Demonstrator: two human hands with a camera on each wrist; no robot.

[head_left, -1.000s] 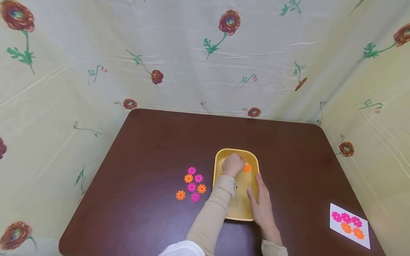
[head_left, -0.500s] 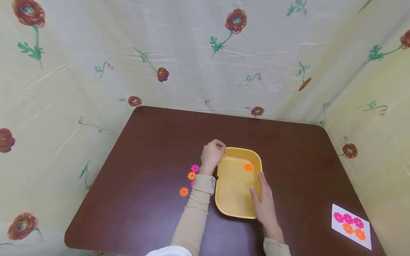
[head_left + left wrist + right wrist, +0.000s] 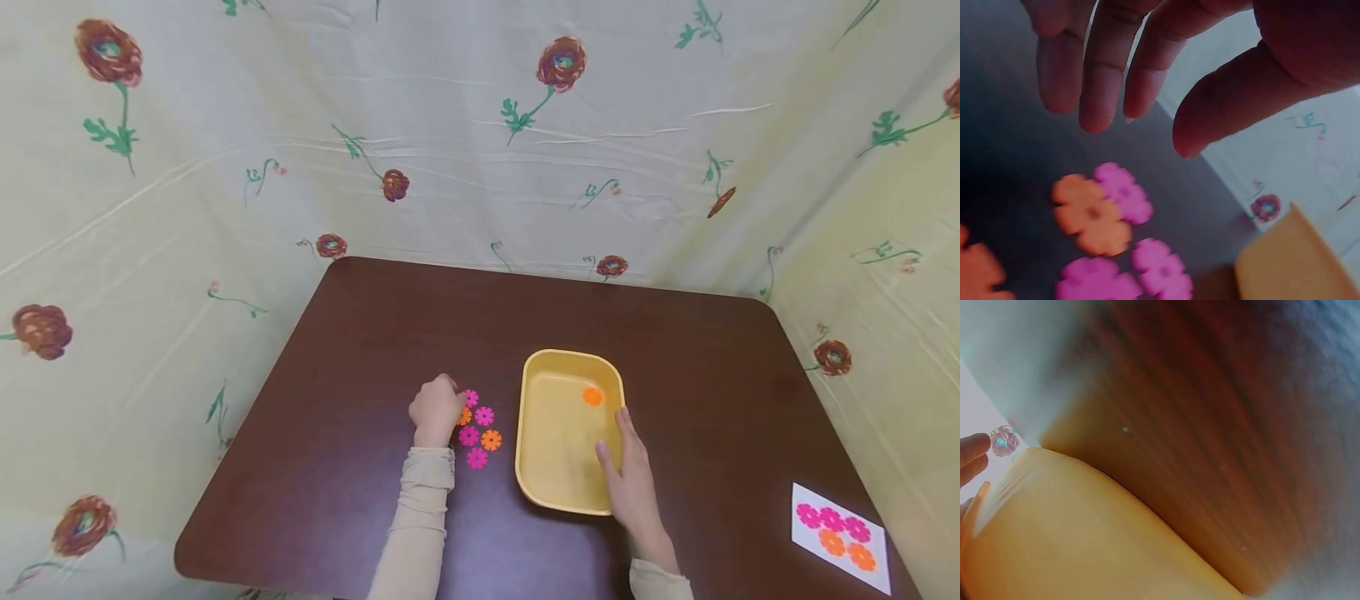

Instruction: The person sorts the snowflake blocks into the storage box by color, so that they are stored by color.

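A yellow tray point(image 3: 558, 492) stands on the dark brown table point(image 3: 360, 333), with one orange flower piece point(image 3: 592, 396) lying inside near its far right corner. To the tray's left lie several pink and orange flower pieces point(image 3: 480, 433). My left hand point(image 3: 442, 400) hovers over the left edge of that cluster. In the left wrist view its fingers point(image 3: 1100, 94) and thumb hang loosely curled and apart, holding nothing, above an orange piece point(image 3: 1091, 215) and a pink piece point(image 3: 1124, 190). My right hand point(image 3: 626, 458) rests with straight fingers on the tray's right rim, thumb inside.
A white card point(image 3: 840, 537) printed with pink and orange flowers lies at the table's near right corner. Flowered cloth walls point(image 3: 480, 125) enclose the table on three sides. In the right wrist view the tray's outer wall point(image 3: 1085, 537) fills the lower part.
My left hand has left the tray, leaving the orange piece in it, and moved left to above the cluster of pieces. My right hand has stayed on the tray's rim.
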